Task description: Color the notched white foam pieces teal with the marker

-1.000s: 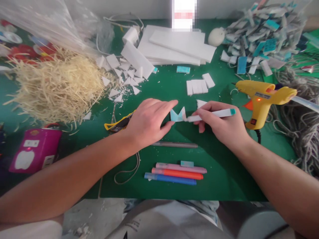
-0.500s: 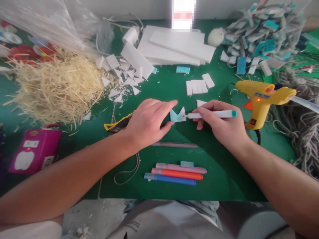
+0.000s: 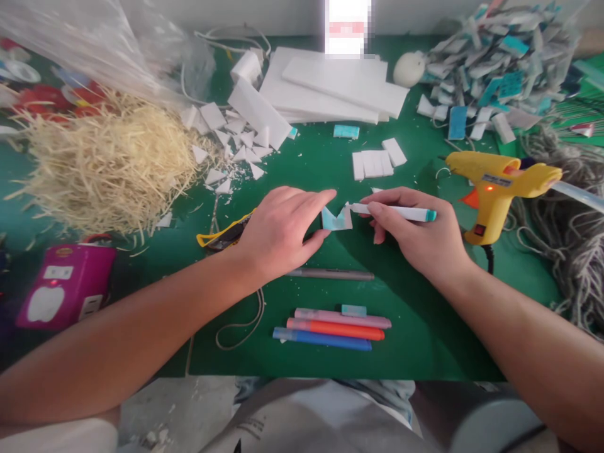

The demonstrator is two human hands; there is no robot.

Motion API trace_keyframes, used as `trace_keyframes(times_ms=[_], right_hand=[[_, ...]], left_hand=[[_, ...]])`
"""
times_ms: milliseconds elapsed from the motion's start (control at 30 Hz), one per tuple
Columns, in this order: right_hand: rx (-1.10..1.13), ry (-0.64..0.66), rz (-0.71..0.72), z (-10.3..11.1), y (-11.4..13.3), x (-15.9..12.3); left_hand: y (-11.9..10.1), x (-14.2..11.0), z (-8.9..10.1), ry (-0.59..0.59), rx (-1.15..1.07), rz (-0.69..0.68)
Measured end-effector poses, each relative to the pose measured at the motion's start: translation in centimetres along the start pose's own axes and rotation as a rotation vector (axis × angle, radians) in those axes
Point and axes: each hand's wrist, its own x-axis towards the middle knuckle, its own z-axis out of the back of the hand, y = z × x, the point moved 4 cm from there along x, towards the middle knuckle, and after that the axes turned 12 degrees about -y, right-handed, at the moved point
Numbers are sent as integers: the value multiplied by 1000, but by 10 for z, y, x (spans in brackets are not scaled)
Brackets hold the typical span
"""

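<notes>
My right hand [image 3: 415, 223] grips a white marker pen [image 3: 406, 212] with a teal end. Its tip touches the upper right point of a small white foam piece [image 3: 337, 220], which has a V-shaped notch and is partly coloured light blue. My left hand [image 3: 287, 229] holds the piece's left edge between thumb and fingers. A white scrap peeks out behind my right fingers. Below the hands lies a grey pen [image 3: 330, 274]. Closer to me are pink [image 3: 372, 321], orange [image 3: 340, 329] and blue [image 3: 325, 340] markers, with a teal cap [image 3: 353, 310] against the pink one.
A yellow glue gun [image 3: 493, 189] stands at right beside grey yarn [image 3: 566, 220]. White foam sheets [image 3: 330, 88] and cut scraps [image 3: 240, 141] lie behind. Straw [image 3: 113, 163] and a purple power box [image 3: 68, 286] are at left. Blue-and-white pieces [image 3: 500, 75] are heaped at back right.
The marker's tip has shifted up along the right side of the foam piece to its point, and the pen tilts more. My left hand and the piece have stayed put.
</notes>
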Motion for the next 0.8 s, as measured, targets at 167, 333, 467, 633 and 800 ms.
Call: trace_keyframes(times_ms=[167,333,467,633,800], right_hand=[[-22,15,-26,-2,0,0],[-7,9,-30,-1,1,0],[-10,10,-30,-1,3,0],[16,-3,7,1,3,0],[-64,101,-4,1,1,-1]], left_hand=[[1,0,0,18,3,11],[0,-1,0,-18,8,-11],[-2,0,1,-42,12,-39],[-2,1,0,-36,5,-37],[-1,0,1,-42,12,-48]])
